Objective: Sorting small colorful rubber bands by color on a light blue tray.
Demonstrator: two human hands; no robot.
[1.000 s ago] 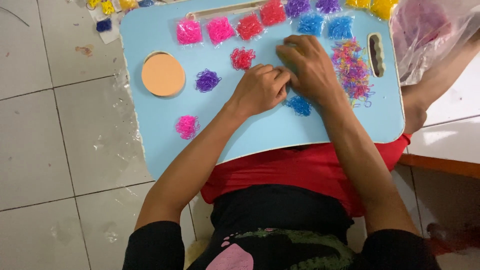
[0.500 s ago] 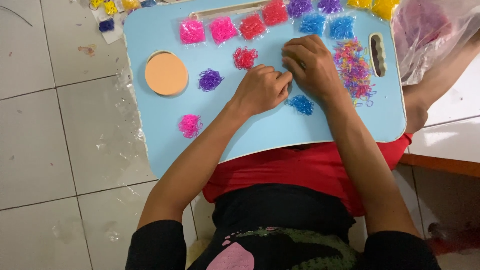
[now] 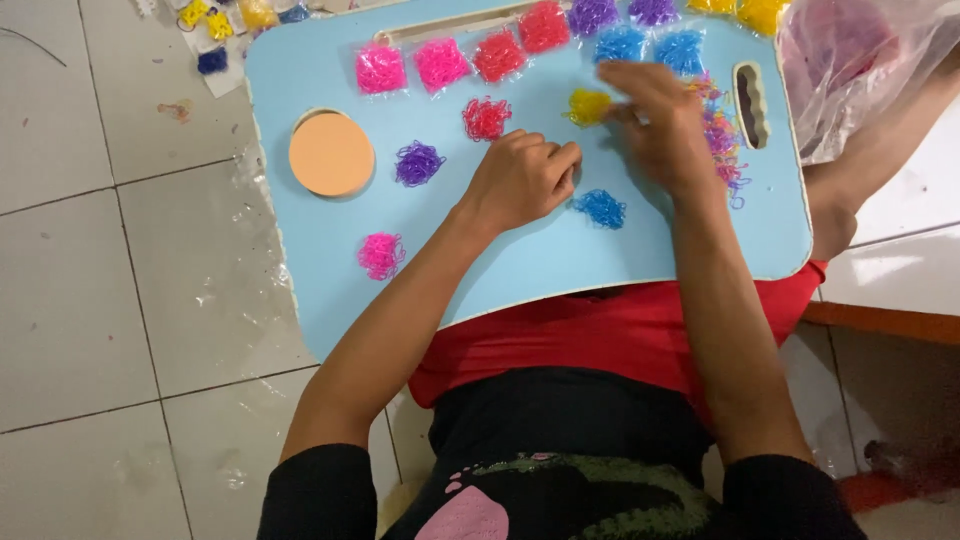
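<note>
Head view: looking down at a blue lap tray (image 3: 520, 250), resting over a red-clad lap.

Left hand (image 3: 520, 180) lying curled at mid-tray, knuckles up, fingers folded loosely under, gripping nothing visible; whether anything is pinched beneath, impossible to tell. Sitting between the red pile (image 3: 486, 117) above and the blue pile (image 3: 600, 208) to its right, near both, touching neither for certain.

Right hand (image 3: 660, 125) lying palm down, fingers spread and open, covering most of the mixed pile (image 3: 725, 140) of coloured rubber bands, fingertips reaching just beside the yellow pile (image 3: 588, 105). Contact with the yellow one too blurred to judge.

Lying further left on the tray: purple pile (image 3: 416, 163), pink pile (image 3: 379, 254), and an orange disc (image 3: 330, 154) set in a round recess.

Lining the far edge: small clear packets (image 3: 440, 62) of pink, red, purple, blue and yellow bands. Slot handle (image 3: 749, 104) showing at the right edge, with a clear plastic bag (image 3: 860, 60) beyond it.

Tiled floor (image 3: 100, 300) spreading at left.
</note>
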